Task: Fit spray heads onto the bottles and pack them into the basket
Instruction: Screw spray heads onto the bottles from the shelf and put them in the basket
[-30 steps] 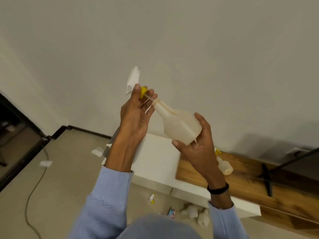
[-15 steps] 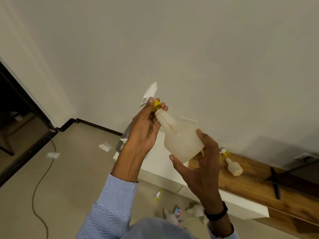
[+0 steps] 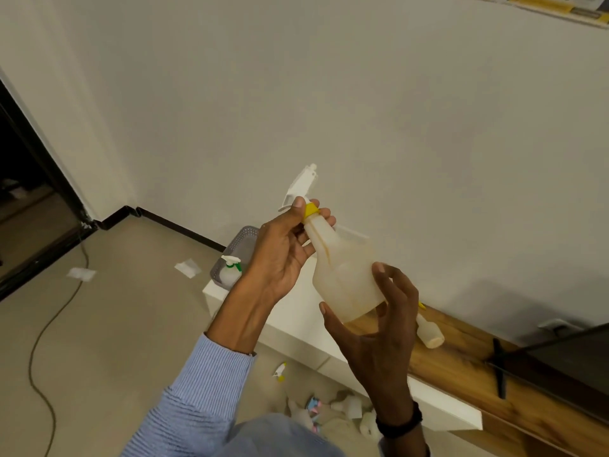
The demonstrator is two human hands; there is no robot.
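I hold a translucent cream bottle (image 3: 342, 275) tilted up in front of the wall. My right hand (image 3: 375, 328) cups its base from below. My left hand (image 3: 286, 252) pinches the yellow collar (image 3: 310, 210) of a white spray head (image 3: 301, 183), which sits on the bottle's neck. A grey basket (image 3: 239, 240) stands on the white shelf (image 3: 296, 324) behind my left hand, with a finished bottle with a green-and-white spray head (image 3: 229, 272) in it. Another bottle (image 3: 428, 331) lies on its side on the wooden shelf.
Several loose bottles and spray heads (image 3: 333, 410) lie on the floor near my knees, one spray head (image 3: 280, 371) apart from them. A wooden shelf (image 3: 461, 367) carries a dark screen (image 3: 566, 357). A cable (image 3: 56, 311) runs across the floor on the left, with scraps of paper (image 3: 188, 268).
The spray head's dip tube has slid fully into the bottle and the yellow collar now sits on the neck. Both hands and the bottle moved right and lower in view.
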